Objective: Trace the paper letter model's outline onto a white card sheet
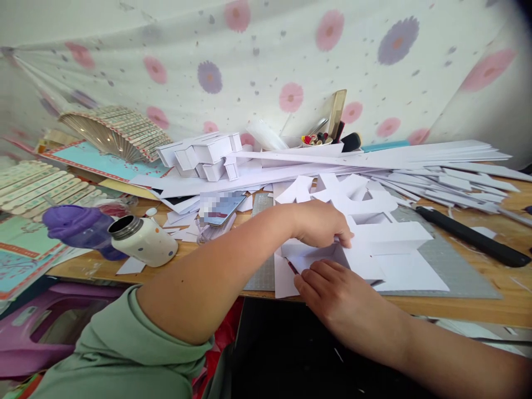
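A white model [388, 238] built from cut board, with upright walls on a flat base, lies in front of me. My left hand [322, 224] reaches over it, fingers bent, thumb and fingertips closed on the edge of an upright wall. My right hand [336, 291] rests against the model's near side with its fingers bent together. From under those fingers pokes the end of a thin dark-red stick [292, 267]; the rest of it is hidden. Beneath the model is a grey cutting mat [465, 277].
White board strips [461, 183] pile up at the right, near a long black bar [474, 235]. Behind stands another white board model [205, 155]. At left are a phone [226, 208], a white bottle without its lid [143, 241], a purple cup [83, 227] and a folding fan [118, 130].
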